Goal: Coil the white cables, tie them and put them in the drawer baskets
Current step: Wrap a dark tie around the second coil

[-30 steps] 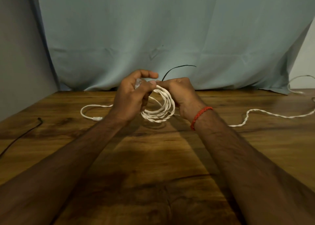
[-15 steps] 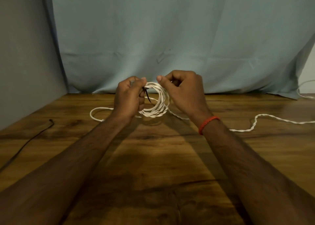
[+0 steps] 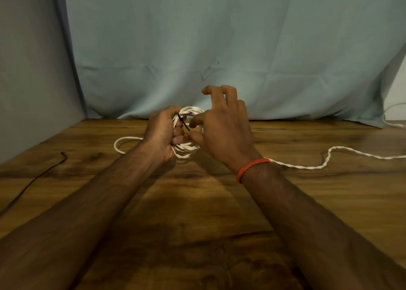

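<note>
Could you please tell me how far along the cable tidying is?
Done: a white cable coil is formed. In hand: the left hand grips the coil with a black tie across it; the right hand reaches for the tie's end. Left: loose tails lie on the table; no drawer baskets are in view.

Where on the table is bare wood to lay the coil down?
Free: the table between the left forearm and right forearm, and right of that arm, nearer than the white cable. Crowded: around the coil in the left hand; a black wire crosses the left side.
</note>
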Motion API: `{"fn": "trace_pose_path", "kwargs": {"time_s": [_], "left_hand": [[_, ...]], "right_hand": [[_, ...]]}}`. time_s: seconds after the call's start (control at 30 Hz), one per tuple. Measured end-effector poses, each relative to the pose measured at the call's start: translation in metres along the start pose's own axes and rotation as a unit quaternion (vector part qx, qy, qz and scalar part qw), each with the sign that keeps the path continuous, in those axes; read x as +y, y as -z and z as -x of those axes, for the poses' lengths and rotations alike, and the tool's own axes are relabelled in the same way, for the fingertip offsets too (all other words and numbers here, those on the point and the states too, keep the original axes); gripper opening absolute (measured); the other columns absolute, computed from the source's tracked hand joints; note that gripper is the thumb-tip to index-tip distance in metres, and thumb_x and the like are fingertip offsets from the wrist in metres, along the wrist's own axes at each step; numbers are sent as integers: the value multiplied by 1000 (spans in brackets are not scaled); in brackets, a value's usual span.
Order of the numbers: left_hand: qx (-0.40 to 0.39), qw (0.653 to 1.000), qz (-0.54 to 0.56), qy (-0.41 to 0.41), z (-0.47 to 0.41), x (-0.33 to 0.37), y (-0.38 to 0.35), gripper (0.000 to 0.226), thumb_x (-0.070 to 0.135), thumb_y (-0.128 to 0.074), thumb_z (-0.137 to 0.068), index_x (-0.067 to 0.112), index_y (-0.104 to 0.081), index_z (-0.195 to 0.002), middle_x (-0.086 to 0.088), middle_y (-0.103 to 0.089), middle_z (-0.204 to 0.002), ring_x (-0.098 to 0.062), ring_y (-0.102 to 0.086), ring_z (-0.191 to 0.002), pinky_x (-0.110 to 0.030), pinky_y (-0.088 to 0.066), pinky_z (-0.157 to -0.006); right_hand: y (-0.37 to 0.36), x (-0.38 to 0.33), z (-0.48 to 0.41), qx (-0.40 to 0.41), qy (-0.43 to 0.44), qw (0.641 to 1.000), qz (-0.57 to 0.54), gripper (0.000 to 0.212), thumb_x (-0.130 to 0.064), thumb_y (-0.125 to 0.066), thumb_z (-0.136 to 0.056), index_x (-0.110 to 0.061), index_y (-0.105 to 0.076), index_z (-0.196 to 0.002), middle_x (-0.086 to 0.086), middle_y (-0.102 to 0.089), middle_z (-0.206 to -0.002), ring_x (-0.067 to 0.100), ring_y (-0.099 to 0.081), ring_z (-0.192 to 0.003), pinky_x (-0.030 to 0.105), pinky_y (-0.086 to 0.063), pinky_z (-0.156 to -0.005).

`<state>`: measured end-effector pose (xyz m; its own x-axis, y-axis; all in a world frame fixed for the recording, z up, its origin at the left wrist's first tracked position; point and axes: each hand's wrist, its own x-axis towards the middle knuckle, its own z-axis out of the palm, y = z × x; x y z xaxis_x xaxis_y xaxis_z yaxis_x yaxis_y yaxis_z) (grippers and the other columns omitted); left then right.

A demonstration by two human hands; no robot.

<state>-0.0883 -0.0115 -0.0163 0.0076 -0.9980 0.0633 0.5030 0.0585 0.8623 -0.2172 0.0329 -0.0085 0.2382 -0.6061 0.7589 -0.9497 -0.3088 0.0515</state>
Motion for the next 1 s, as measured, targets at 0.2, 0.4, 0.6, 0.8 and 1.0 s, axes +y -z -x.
{"fn": "trace_pose_path", "kwargs": {"time_s": [0.2, 0.4, 0.6, 0.8, 1.0], "left_hand": [[5, 998, -57, -24, -2, -6, -1, 32, 17, -49, -98, 14, -44, -67, 4, -35, -45, -4, -25, -29, -12, -17, -30], [30, 983, -138, -119, 3, -4, -3, 27, 16, -57, -98, 10, -55, -72, -5, -47, -57, -13, -43, -45, -21, -35, -45], [36, 945, -228, -230, 3, -1, 1, 43, 31, -62, -96, 20, -50, -56, 2, -49, -49, -17, -47, -47, -30, -40, -51], [88, 891, -331, -297, 1, 5, 7, 38, 54, -57, -85, 26, -62, -59, -5, -64, -66, -30, -63, -69, -55, -55, -71], [105, 844, -411, -328, -7, 3, 16, 29, 36, -65, -92, 20, -60, -68, 7, -61, -66, -15, -58, -65, -29, -41, -57]], "right_hand": [[-5, -8, 6, -79, -53, 995, -25, 18, -37, -65, -84, -26, -75, -93, 4, -37, -153, 27, -25, -141, 42, -32, -102], [-3, -20, 8, -73, -136, 965, -213, 15, -43, -65, -87, -28, -66, -83, 2, -39, -142, 22, -28, -134, 33, -28, -101], [8, -21, 2, -87, -146, 958, -232, 24, -38, -51, -95, -26, -68, -84, -3, -38, -125, 16, -30, -123, 30, -26, -96], [16, -23, -1, -122, -115, 964, -207, 35, -35, -40, -101, -20, -71, -106, -1, -35, -115, 18, -31, -118, 34, -31, -99], [24, -19, -7, -91, -108, 934, -328, 35, -38, -56, -100, -16, -78, -84, 0, -60, -127, 14, -44, -126, 31, -31, -104]]}}
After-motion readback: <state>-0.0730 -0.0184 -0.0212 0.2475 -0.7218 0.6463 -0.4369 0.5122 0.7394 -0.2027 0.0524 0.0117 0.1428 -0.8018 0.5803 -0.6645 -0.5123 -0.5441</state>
